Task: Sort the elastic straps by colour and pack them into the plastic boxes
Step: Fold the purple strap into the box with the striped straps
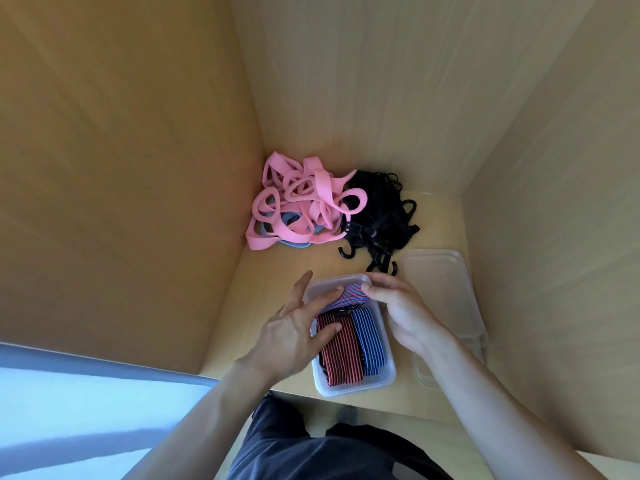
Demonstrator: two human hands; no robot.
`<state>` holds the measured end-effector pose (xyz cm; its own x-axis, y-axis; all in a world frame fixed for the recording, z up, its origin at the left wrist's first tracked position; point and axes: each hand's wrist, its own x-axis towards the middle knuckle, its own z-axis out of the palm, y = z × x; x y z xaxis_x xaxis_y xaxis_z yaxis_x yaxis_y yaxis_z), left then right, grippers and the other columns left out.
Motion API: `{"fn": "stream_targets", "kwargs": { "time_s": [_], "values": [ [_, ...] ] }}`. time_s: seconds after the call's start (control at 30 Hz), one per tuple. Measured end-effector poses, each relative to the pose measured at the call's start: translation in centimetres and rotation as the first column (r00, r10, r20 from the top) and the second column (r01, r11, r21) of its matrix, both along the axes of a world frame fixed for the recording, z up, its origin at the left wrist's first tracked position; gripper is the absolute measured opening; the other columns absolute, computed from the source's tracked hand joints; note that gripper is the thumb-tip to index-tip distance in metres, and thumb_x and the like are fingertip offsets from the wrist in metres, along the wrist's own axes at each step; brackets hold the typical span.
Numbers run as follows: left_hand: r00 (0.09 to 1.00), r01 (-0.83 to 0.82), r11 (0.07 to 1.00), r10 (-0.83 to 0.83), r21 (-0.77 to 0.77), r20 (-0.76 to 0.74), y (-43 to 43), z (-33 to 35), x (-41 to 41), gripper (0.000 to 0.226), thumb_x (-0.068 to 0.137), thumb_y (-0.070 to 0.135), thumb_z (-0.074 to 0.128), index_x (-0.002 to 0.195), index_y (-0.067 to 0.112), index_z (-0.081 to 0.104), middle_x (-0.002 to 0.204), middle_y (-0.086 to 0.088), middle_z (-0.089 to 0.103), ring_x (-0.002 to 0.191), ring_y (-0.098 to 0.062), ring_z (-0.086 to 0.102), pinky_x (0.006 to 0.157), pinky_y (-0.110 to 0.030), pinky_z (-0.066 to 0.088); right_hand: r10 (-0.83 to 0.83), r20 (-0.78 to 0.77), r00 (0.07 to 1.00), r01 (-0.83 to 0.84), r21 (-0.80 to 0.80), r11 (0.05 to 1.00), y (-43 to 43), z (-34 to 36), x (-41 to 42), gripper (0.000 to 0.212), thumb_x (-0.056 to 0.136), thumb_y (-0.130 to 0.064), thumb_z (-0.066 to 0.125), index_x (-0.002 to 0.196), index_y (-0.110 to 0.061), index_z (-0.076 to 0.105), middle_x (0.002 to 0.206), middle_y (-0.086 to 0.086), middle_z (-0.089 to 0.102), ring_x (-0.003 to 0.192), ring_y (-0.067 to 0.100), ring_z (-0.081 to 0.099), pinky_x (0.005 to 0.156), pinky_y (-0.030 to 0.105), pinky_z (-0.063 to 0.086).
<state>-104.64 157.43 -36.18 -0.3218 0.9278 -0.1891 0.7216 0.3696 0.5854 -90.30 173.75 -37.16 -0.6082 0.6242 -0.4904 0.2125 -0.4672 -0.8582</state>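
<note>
Dark trousers (304, 452) nearest; just beyond, my left hand (294, 329), fingers spread, presses folded striped elastic straps (341, 362) in the clear plastic box (355, 388). Right hand (398, 306) pinches the far red-blue striped strap (346, 295). I'd tuck it flat, left pressing down so nothing springs out.

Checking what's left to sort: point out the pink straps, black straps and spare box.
pink straps (323, 199): head view, middle of tangle.
black straps (377, 209): head view, middle of pile.
spare box (440, 289): head view, top face.

Your left hand (298, 327) hides a wall of the box (353, 389), your right hand (398, 313) one end of the striped strap (346, 296); pink straps (298, 199) half-bury the blue straps (289, 220).
</note>
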Motion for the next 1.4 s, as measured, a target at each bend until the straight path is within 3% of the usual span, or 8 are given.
{"fn": "stream_targets", "kwargs": {
  "time_s": [0.2,0.4,0.53,0.67,0.77,0.83,0.97,1.4],
  "values": [
    [0.999,0.008,0.998,-0.01,0.064,0.031,-0.5,-0.9,0.0,0.056,0.095,0.062,0.047,0.146,0.062,0.024,0.164,0.022,-0.008,0.131,-0.01,0.051,0.097,-0.027,0.041,0.016,0.11,0.994,-0.021,0.048,0.999,0.2,0.1,-0.9,0.023,0.092,0.003,0.063,0.106,-0.014,0.07,0.098,0.004,0.074,0.089,0.016,0.07,0.073,0.024,0.052],
    [0.999,0.011,0.998,-0.013,0.067,0.037,-0.6,-0.8,0.2,0.057,0.098,0.055,0.049,0.151,0.052,0.029,0.165,0.017,-0.017,0.127,-0.016,0.056,0.097,-0.023,0.04,0.002,0.251,0.968,-0.045,0.165,0.985,-0.2,-0.4,-2.2,0.023,0.093,-0.001,0.063,0.099,-0.023,0.063,0.104,0.005,0.07,0.098,0.022,0.067,0.09,0.041,0.056],
    [0.992,0.088,0.993,-0.08,0.084,-0.098,-0.5,-0.3,0.3,0.057,0.101,0.051,0.045,0.155,0.046,0.026,0.164,0.015,-0.026,0.121,-0.02,0.06,0.085,-0.024,0.046,-0.006,0.255,0.967,-0.051,0.217,0.975,-0.6,-0.4,-2.1,0.023,0.093,-0.003,0.064,0.099,-0.026,0.062,0.102,-0.001,0.069,0.098,0.02,0.066,0.087,0.036,0.055],
    [0.979,0.141,0.99,-0.134,0.033,-0.155,-0.2,0.1,-0.1,0.053,0.102,0.055,0.035,0.152,0.056,0.017,0.163,0.019,-0.026,0.127,-0.02,0.056,0.091,-0.032,0.052,0.014,0.13,0.991,-0.041,0.204,0.978,-0.7,0.1,-0.6,0.023,0.095,-0.005,0.065,0.108,-0.023,0.067,0.11,0.0,0.07,0.103,0.018,0.068,0.088,0.031,0.055],
    [0.981,0.152,0.988,-0.149,0.009,-0.125,-0.2,0.2,-0.1,0.056,0.1,0.059,0.035,0.151,0.059,0.011,0.161,0.02,-0.028,0.135,-0.021,0.05,0.098,-0.034,0.048,0.034,0.122,0.992,-0.074,0.342,0.937,-1.3,0.2,0.9,0.033,0.094,-0.006,0.067,0.115,-0.03,0.062,0.116,-0.006,0.068,0.106,0.009,0.065,0.093,0.028,0.053],
    [0.982,0.165,0.986,-0.164,0.005,-0.093,-0.2,0.1,-0.2,0.065,0.096,0.065,0.041,0.151,0.06,0.007,0.16,0.022,-0.031,0.139,-0.023,0.045,0.101,-0.035,0.045,0.112,0.156,0.981,-0.168,0.411,0.896,-2.0,0.1,2.0,0.046,0.093,-0.008,0.069,0.129,-0.033,0.055,0.125,-0.012,0.064,0.112,0.002,0.06,0.1,0.031,0.05],
    [0.977,0.192,0.981,-0.192,-0.013,-0.093,-0.2,-0.2,-0.5,0.078,0.089,0.071,0.05,0.15,0.064,0.002,0.157,0.023,-0.036,0.138,-0.023,0.047,0.099,-0.035,0.046,0.206,0.26,0.943,-0.301,0.409,0.862,-3.3,-0.3,3.2,0.072,0.096,-0.016,0.067,0.152,-0.04,0.03,0.148,-0.007,0.048,0.136,0.012,0.047,0.114,0.045,0.041],
    [0.916,0.241,0.947,-0.295,-0.214,-0.272,0.3,0.0,-0.6,0.08,0.087,0.083,0.032,0.146,0.063,-0.02,0.156,0.012,-0.043,0.133,-0.027,0.038,0.105,-0.04,0.041,0.16,0.345,0.925,-0.336,0.543,0.77,-5.5,-0.7,4.1,0.075,0.098,-0.029,0.064,0.158,-0.034,0.019,0.155,-0.014,0.039,0.139,0.004,0.042,0.116,0.033,0.037]
  ]
}}
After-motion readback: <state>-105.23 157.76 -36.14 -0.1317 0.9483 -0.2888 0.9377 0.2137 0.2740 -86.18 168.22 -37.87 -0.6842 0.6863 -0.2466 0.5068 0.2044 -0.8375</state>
